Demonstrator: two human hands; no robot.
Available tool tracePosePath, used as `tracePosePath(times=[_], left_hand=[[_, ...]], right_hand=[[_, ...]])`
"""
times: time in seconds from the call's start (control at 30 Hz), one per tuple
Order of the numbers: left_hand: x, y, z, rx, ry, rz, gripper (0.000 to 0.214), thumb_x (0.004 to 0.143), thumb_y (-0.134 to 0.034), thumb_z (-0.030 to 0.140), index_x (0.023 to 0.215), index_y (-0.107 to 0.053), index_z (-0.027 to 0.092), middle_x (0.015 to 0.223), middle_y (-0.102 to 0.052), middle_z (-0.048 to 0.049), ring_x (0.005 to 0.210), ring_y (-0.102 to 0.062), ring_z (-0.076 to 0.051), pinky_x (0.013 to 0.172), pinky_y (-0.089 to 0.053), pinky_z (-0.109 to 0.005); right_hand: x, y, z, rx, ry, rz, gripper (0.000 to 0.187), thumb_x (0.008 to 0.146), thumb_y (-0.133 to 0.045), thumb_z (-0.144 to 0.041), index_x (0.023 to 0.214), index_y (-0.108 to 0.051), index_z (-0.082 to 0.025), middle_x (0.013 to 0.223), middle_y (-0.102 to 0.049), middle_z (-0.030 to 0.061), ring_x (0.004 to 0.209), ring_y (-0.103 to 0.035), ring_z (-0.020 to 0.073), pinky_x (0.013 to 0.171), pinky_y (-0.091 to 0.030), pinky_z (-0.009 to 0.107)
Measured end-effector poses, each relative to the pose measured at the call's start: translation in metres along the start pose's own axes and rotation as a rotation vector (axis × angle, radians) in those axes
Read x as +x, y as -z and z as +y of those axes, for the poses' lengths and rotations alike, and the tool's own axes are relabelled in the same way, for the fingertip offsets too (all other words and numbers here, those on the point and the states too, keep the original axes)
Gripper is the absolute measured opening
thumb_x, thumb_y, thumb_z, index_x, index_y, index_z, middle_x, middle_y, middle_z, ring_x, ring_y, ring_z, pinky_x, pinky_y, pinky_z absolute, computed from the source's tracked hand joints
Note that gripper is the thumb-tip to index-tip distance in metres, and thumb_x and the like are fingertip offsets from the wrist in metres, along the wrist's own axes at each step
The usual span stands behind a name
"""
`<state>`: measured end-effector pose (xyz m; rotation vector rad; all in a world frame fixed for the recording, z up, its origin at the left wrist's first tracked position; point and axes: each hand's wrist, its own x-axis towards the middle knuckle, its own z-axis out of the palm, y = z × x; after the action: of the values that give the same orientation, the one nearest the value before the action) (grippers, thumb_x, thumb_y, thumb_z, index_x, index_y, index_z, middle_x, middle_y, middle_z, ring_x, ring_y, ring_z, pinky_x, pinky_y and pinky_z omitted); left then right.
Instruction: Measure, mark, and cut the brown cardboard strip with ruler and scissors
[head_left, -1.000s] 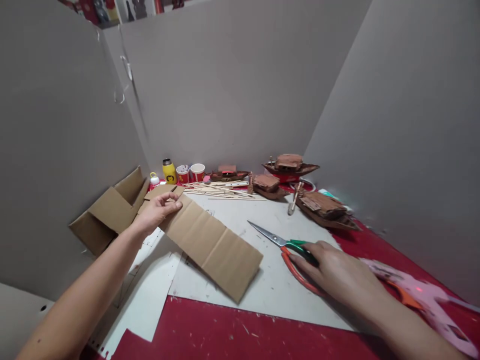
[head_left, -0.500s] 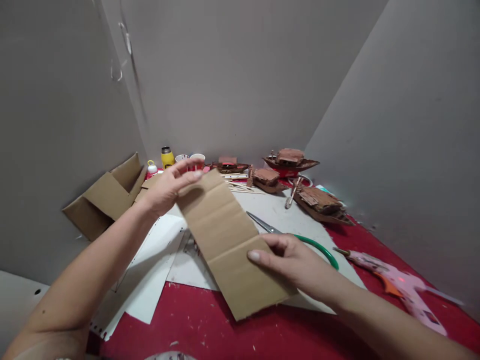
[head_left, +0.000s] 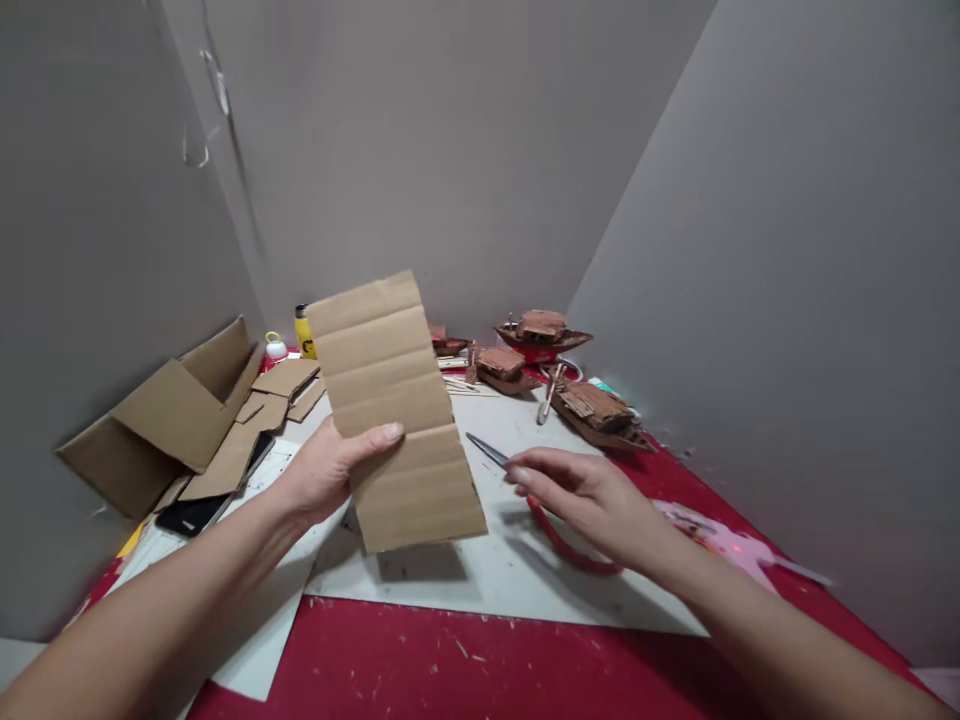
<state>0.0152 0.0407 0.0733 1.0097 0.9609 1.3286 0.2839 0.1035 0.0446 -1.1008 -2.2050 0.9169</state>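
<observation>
A big white sheet [head_left: 480,590] lies on a red table [head_left: 405,665]. The left hand [head_left: 326,475] holds a flat brown cardboard piece [head_left: 397,390] up in the air, over the left part of the white sheet. The thumb presses on the front, and the other fingers are hidden behind. The cardboard piece stands up tall, leans a little, and has creases going across it.

The right hand [head_left: 581,500] is over the right part of the white sheet, with its fingers curled in. Its thumb and fingertips come close together at the scissors [head_left: 489,451]. The blades point away to the left, and a red handle shows under the hand. I cannot tell if the hand grips the scissors or just touches them.

To the right of the white sheet, a pink glue gun [head_left: 724,540] is partly hidden by the right arm. At the back right of the sheet sits a brown model boat [head_left: 596,410] with a roof, and more boats [head_left: 541,328] are behind it. Thin wooden sticks [head_left: 471,387] lie at the sheet's back edge. To its left are cardboard scraps [head_left: 285,378], a black phone [head_left: 187,516] and an open cardboard box [head_left: 161,420].
</observation>
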Motion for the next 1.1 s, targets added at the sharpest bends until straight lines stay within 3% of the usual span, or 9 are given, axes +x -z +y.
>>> tracePosePath(times=[0.07, 0.17, 0.27, 0.4, 0.57, 0.73, 0.83, 1.0, 1.1], left_hand=[[-0.001, 0.009, 0.003, -0.004, -0.012, 0.014, 0.061, 0.073, -0.081, 0.032, 0.129, -0.06, 0.021, 0.125, -0.069, -0.0108, 0.113, -0.064, -0.031, 0.091, -0.053, -0.04], [-0.003, 0.014, 0.003, -0.018, 0.016, -0.015, 0.062, 0.074, -0.08, 0.032, 0.131, -0.059, 0.022, 0.125, -0.069, -0.0113, 0.112, -0.064, -0.032, 0.089, -0.054, -0.039], [-0.007, 0.011, 0.0, -0.038, 0.024, -0.042, 0.061, 0.074, -0.08, 0.033, 0.13, -0.059, 0.023, 0.125, -0.069, -0.0099, 0.111, -0.065, -0.03, 0.087, -0.054, -0.036], [-0.012, 0.007, -0.001, -0.093, 0.027, -0.051, 0.056, 0.074, -0.08, 0.034, 0.126, -0.062, 0.021, 0.121, -0.071, -0.0096, 0.106, -0.067, -0.028, 0.085, -0.055, -0.034], [-0.014, 0.01, 0.001, -0.202, 0.043, 0.027, 0.042, 0.079, -0.076, 0.041, 0.114, -0.067, 0.02, 0.112, -0.074, -0.0102, 0.096, -0.07, -0.026, 0.079, -0.057, -0.033], [-0.013, 0.014, 0.005, -0.231, 0.009, 0.087, 0.039, 0.079, -0.076, 0.04, 0.113, -0.068, 0.021, 0.112, -0.075, -0.0079, 0.094, -0.071, -0.025, 0.079, -0.057, -0.033], [-0.015, 0.013, 0.006, -0.211, 0.007, 0.078, 0.041, 0.079, -0.075, 0.041, 0.114, -0.068, 0.021, 0.112, -0.075, -0.0098, 0.094, -0.071, -0.027, 0.08, -0.057, -0.036], [-0.016, 0.011, 0.001, -0.142, 0.001, 0.017, 0.048, 0.077, -0.076, 0.041, 0.118, -0.067, 0.019, 0.117, -0.073, -0.0131, 0.096, -0.071, -0.03, 0.08, -0.057, -0.037], [-0.015, 0.01, -0.004, -0.083, 0.018, 0.003, 0.046, 0.077, -0.077, 0.041, 0.116, -0.068, 0.019, 0.114, -0.074, -0.0131, 0.093, -0.071, -0.029, 0.08, -0.057, -0.037]], right_hand=[[-0.004, 0.015, 0.023, -0.415, -0.081, 0.05, 0.032, 0.088, -0.053, -0.036, 0.105, -0.07, -0.016, 0.111, -0.072, 0.0164, 0.096, -0.067, 0.0296, 0.081, -0.051, 0.039], [-0.007, 0.024, 0.044, -0.714, -0.215, -0.118, 0.029, 0.087, -0.049, -0.026, 0.105, -0.069, -0.015, 0.109, -0.072, 0.0181, 0.097, -0.068, 0.0309, 0.079, -0.048, 0.036], [-0.004, 0.02, 0.048, -0.745, -0.241, -0.227, 0.021, 0.084, -0.051, -0.018, 0.094, -0.069, -0.017, 0.093, -0.074, 0.0138, 0.084, -0.069, 0.0268, 0.069, -0.044, 0.03], [0.001, 0.017, 0.046, -0.767, -0.231, -0.245, 0.017, 0.075, -0.056, -0.013, 0.089, -0.066, -0.016, 0.09, -0.073, 0.0131, 0.082, -0.068, 0.0261, 0.064, -0.039, 0.028], [-0.009, 0.019, 0.053, -0.768, -0.276, -0.239, 0.03, 0.071, -0.054, -0.008, 0.099, -0.062, -0.016, 0.09, -0.072, 0.0123, 0.08, -0.068, 0.0255, 0.06, -0.036, 0.027], [-0.024, 0.019, 0.058, -0.733, -0.33, -0.209, 0.017, 0.07, -0.055, -0.016, 0.086, -0.059, -0.019, 0.081, -0.07, 0.0089, 0.071, -0.064, 0.0243, 0.056, -0.034, 0.028], [-0.028, 0.016, 0.053, -0.547, -0.261, -0.106, 0.005, 0.076, -0.056, -0.025, 0.08, -0.057, -0.022, 0.077, -0.068, 0.0036, 0.071, -0.061, 0.021, 0.06, -0.041, 0.028], [-0.021, -0.004, 0.018, 0.121, -0.063, 0.053, 0.038, 0.085, -0.057, -0.052, 0.064, -0.043, -0.023, 0.062, -0.054, -0.0002, 0.058, -0.053, 0.0169, 0.057, -0.047, 0.029], [-0.009, -0.019, -0.005, 0.562, -0.009, 0.126, 0.038, 0.081, -0.065, -0.056, 0.074, -0.051, -0.021, 0.076, -0.063, 0.0047, 0.058, -0.06, 0.0174, 0.053, -0.051, 0.03]])
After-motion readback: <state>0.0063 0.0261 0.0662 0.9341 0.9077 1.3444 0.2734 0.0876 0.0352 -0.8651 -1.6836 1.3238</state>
